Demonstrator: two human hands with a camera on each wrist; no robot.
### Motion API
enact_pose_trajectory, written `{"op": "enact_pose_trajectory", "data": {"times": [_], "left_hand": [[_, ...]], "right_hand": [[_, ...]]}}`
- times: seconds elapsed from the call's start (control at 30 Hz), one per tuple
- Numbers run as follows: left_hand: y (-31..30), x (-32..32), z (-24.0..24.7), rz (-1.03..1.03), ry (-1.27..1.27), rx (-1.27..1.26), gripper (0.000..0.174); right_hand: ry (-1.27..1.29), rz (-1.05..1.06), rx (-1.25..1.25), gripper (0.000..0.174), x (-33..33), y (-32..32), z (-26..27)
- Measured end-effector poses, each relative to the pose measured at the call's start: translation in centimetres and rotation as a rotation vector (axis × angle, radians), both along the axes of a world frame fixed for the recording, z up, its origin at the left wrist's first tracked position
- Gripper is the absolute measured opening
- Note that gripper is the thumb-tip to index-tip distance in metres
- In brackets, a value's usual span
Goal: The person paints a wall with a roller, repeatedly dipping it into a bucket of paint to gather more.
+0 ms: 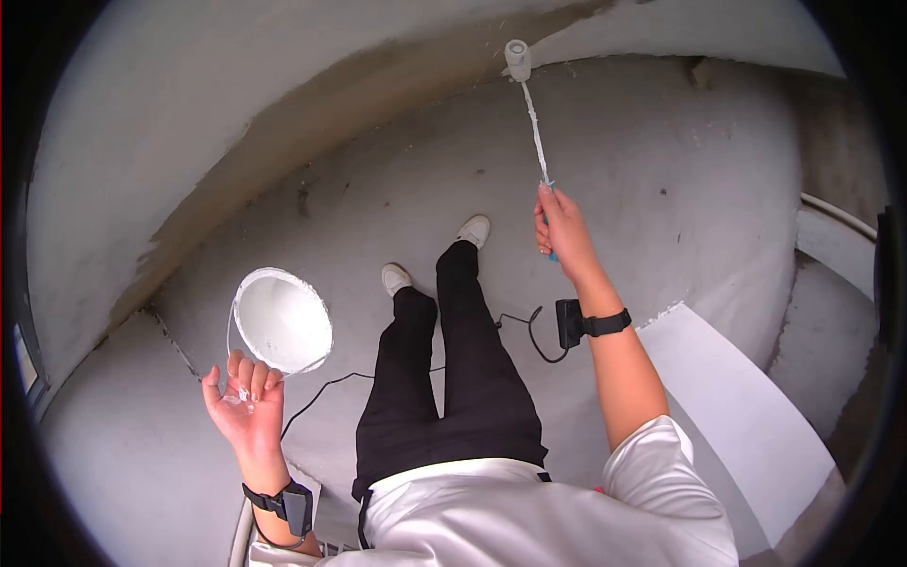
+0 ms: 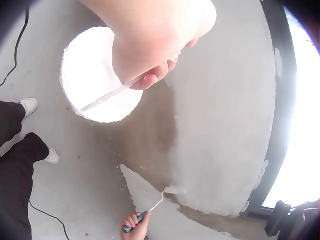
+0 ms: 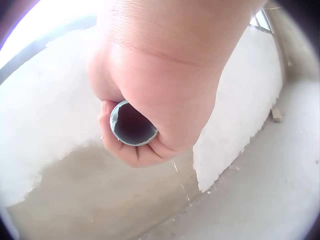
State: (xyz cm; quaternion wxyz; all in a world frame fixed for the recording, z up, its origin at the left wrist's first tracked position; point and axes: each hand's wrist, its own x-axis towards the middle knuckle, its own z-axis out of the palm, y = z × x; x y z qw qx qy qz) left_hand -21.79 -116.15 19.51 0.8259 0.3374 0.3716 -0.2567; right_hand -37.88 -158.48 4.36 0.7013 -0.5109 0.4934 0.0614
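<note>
My left hand holds a white bucket by its thin handle, fingers curled round it in the left wrist view. The bucket hangs with its mouth toward the head camera, its inside and rim coated white. White smears show on the left fingers. My right hand grips a paint roller by its blue-green handle, whose hollow end shows in the right wrist view. The paint-covered roller head is out at the far end of its rod, up against the foot of the wall.
The wall is coated pale above, with a bare brown strip low down. A black cable trails across the grey floor near the white shoes. To the right lies a white sheet. A small block sits at the wall's foot.
</note>
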Motion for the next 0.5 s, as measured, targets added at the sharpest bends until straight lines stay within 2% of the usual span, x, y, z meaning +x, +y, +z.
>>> {"op": "enact_pose_trajectory", "data": {"times": [0.27, 0.43, 0.5], "left_hand": [[0.9, 1.9, -1.4, -0.041, 0.051, 0.001, 0.024], [1.9, 1.8, -2.2, -0.105, 0.061, 0.037, 0.023], [2.3, 1.6, -2.0, -0.099, 0.051, 0.038, 0.022]], "right_hand": [[0.093, 0.193, -0.087, 0.039, 1.2, -2.8, 5.3], [0.163, 0.431, -0.279, 0.037, 1.0, -4.2, 9.5], [0.187, 0.455, -0.302, 0.036, 1.1, -3.9, 11.4]]}}
